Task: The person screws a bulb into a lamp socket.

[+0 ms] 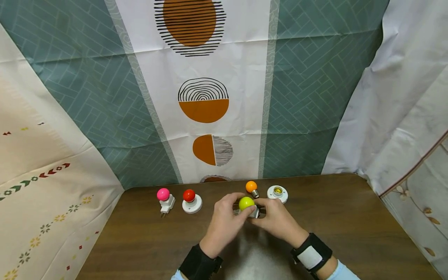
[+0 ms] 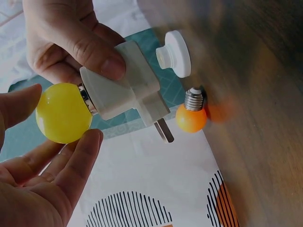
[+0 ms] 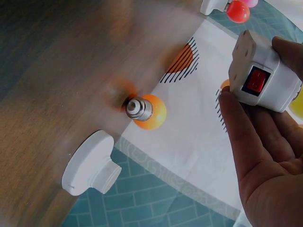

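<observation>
My left hand point(image 1: 225, 219) pinches a yellow light bulb point(image 2: 64, 113) between thumb and fingers. The bulb's metal screw base point(image 2: 87, 98) sits at the mouth of a white plug-in lamp socket point(image 2: 118, 87), with part of the metal showing between them. My right hand point(image 1: 276, 219) grips that socket, thumb on one side and fingers on the other. In the right wrist view the socket has a red rocker switch point(image 3: 256, 80); in the left wrist view its plug prongs point(image 2: 164, 130) point away from the bulb.
Behind the hands lies an orange bulb point(image 1: 251, 186), beside a white round lamp holder point(image 1: 282, 197) with its thread showing. To the left, a pink bulb point(image 1: 163, 194) is in a white plug-in socket, and a red bulb point(image 1: 189, 195) in a round holder. A patterned cloth point(image 1: 241, 112) hangs behind the table.
</observation>
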A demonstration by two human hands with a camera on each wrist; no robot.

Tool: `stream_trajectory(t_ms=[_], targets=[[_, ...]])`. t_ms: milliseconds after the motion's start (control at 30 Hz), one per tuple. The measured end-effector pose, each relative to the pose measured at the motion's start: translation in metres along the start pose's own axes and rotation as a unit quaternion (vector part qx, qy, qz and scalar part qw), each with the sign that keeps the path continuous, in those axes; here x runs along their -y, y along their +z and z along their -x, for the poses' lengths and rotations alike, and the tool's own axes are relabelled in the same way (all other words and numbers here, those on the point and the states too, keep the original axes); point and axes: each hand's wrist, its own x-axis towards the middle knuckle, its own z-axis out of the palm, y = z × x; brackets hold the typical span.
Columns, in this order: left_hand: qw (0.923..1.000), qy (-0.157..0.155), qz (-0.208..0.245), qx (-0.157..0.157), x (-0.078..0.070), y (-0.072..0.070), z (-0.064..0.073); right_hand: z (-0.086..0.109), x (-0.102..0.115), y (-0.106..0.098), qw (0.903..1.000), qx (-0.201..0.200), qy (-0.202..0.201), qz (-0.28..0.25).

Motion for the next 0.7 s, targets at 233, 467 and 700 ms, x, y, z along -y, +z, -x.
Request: stream_trajectory(t_ms=[233, 467, 700], targets=[[0.9999, 0.007, -0.014, -0.002, 0.0004, 0.0001, -0.0010, -0.0003, -0.0005, 0.0003, 0.9999, -0.005, -0.010, 0.000], [0.9998, 0.016, -0.012, 0.001, 0.0013, 0.0008, -0.0009, -0.0002, -0.0024, 0.0011, 0.9999, -0.002, -0.010, -0.007], [0.9995, 0.026, -0.016, 0.007, 0.0022, -0.0001, -0.0015, -0.0015, -0.0038, 0.0015, 0.9999, 0.003, -0.014, -0.006]])
